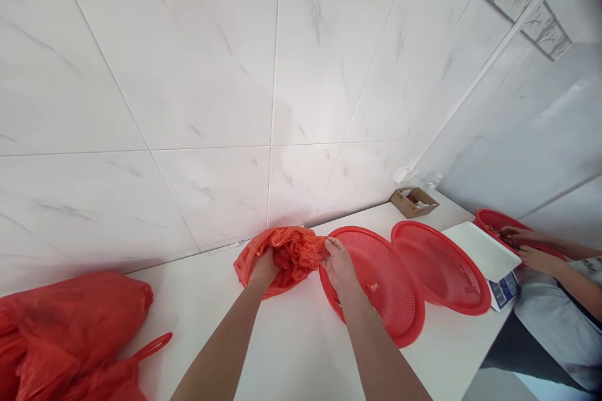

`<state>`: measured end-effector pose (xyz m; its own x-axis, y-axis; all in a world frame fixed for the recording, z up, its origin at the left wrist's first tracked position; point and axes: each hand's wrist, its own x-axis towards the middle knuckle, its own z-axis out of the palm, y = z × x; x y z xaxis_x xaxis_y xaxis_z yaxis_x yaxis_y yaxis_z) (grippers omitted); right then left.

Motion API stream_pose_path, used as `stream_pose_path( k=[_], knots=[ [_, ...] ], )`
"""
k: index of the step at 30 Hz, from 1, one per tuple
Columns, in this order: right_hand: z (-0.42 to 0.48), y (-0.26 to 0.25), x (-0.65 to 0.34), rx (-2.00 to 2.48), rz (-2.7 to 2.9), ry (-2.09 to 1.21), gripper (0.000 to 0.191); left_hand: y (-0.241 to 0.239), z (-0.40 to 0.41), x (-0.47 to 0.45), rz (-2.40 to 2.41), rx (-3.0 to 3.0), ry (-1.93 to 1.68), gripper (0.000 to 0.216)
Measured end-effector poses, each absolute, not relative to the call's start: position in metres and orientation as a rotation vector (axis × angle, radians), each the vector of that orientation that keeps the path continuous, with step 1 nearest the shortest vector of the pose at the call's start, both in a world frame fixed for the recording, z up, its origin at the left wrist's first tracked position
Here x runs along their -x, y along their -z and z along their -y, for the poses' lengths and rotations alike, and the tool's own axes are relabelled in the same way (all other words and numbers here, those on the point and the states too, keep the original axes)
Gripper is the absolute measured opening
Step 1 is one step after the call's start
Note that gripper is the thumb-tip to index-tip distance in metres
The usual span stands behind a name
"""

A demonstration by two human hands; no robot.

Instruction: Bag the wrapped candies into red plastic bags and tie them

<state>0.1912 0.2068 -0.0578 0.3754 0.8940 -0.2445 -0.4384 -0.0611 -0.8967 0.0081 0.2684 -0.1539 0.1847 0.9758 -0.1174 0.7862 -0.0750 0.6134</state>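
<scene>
A red plastic bag (297,245) sits on the white table close to the wall, its mouth gathered open. My left hand (265,269) reaches into that mouth, and its fingers are hidden inside the bag. At the bag's right edge, my right hand (337,262) pinches the crumpled plastic rim between thumb and fingers. Just below and beyond this hand lies a round red mesh basket (402,304), partly covered by my right forearm. A few small pieces lie in it, too small to name. What the bag contains cannot be seen.
Large red plastic bags (79,319) lie at the left. A second red basket (437,250) overlaps the first. Farther right are a scale (504,290) with a white tray (482,249), a small cardboard box (414,202), and another person's hands (533,257) at a red basket (486,216).
</scene>
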Motion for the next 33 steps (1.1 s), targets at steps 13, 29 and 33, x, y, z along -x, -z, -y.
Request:
stream_pose_path(
  k=[13, 29, 33],
  knots=[
    [-0.175, 0.057, -0.136, 1.287, 0.896, -1.097, 0.016, 0.159, -0.247, -0.051, -1.652, -1.964, -0.84, 0.065],
    [-0.099, 0.009, -0.174, 1.097, 0.493, -1.102, 0.032, 0.162, -0.298, -0.026, -1.599, -2.219, -0.891, 0.07],
    [-0.097, 0.018, -0.212, 1.201, 0.277, -0.924, 0.029, 0.17, -0.298, -0.016, -1.565, -2.338, -0.805, 0.065]
  ],
)
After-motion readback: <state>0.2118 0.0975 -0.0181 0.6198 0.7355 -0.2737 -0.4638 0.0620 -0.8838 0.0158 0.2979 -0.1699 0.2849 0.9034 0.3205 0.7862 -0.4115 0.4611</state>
